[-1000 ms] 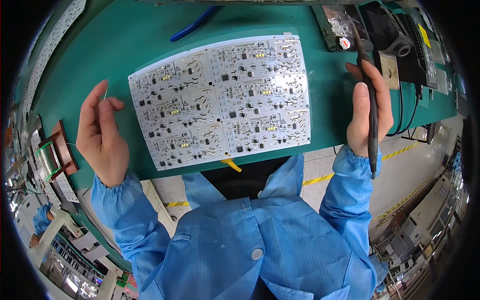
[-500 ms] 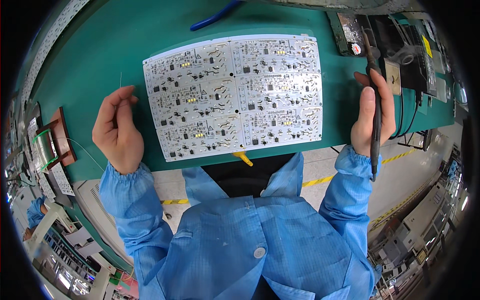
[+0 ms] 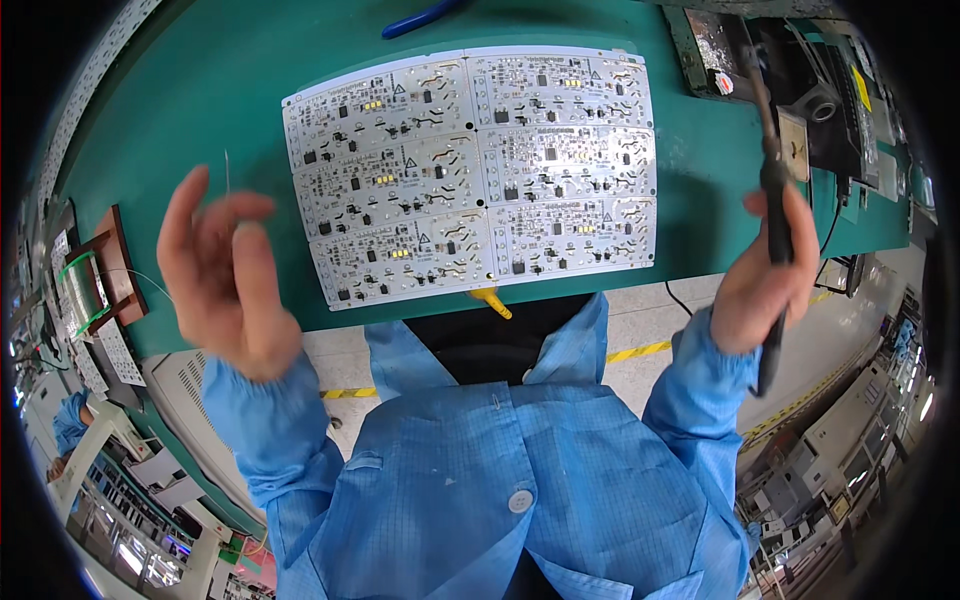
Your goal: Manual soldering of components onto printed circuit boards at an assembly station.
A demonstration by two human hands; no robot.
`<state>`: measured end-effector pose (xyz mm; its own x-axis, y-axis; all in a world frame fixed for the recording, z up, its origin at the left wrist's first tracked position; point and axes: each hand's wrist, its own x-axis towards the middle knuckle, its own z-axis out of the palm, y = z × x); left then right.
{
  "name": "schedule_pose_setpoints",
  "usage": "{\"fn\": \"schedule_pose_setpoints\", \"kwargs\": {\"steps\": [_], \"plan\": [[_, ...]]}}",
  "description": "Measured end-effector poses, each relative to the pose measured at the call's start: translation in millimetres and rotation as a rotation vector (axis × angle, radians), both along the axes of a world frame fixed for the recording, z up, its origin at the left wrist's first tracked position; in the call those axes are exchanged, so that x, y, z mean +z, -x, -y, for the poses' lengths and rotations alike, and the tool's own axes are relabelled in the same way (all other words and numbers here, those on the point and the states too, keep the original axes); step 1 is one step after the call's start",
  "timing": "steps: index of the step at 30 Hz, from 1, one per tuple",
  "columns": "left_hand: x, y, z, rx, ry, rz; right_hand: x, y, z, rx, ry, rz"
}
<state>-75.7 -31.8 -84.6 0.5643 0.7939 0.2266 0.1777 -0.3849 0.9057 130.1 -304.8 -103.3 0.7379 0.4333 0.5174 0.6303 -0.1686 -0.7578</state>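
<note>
A white circuit board panel with rows of small parts lies on the green work mat. To its left, my left hand is lifted, slightly blurred, with some fingers apart. A thin solder wire sticks up from between its fingers. The wire's other part runs from a green-rimmed spool on a brown stand toward this hand. Right of the panel, my right hand is wrapped round the dark handle of a soldering iron. The iron's metal end points away from me, and its rear end hangs by my sleeve.
Blue-handled pliers lie beyond the panel. Dark equipment and a small metal-topped box stand at the far right. Something yellow protrudes under the panel's near edge. A black cable runs down at the right edge.
My left hand has shifted left and nearer, its fingers spreading from the earlier pinch. My right hand has moved right and nearer with the soldering iron. The whole scene has shifted slightly in view.
</note>
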Motion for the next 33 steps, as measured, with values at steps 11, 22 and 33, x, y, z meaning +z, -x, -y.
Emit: {"fn": "schedule_pose_setpoints", "kwargs": {"steps": [11, 22, 33], "plan": [[0, -23, 75, -0.504, -0.391, 0.000, 28, 38, -7, 0.466, -0.137, -0.221], [-8, -27, 73, -0.544, -0.380, -0.018, 20, 36, -7, 0.456, -0.137, -0.239], [-7, -30, 74, -0.545, -0.464, -0.011, 25, 27, -13, 0.494, -0.129, -0.267]]}}
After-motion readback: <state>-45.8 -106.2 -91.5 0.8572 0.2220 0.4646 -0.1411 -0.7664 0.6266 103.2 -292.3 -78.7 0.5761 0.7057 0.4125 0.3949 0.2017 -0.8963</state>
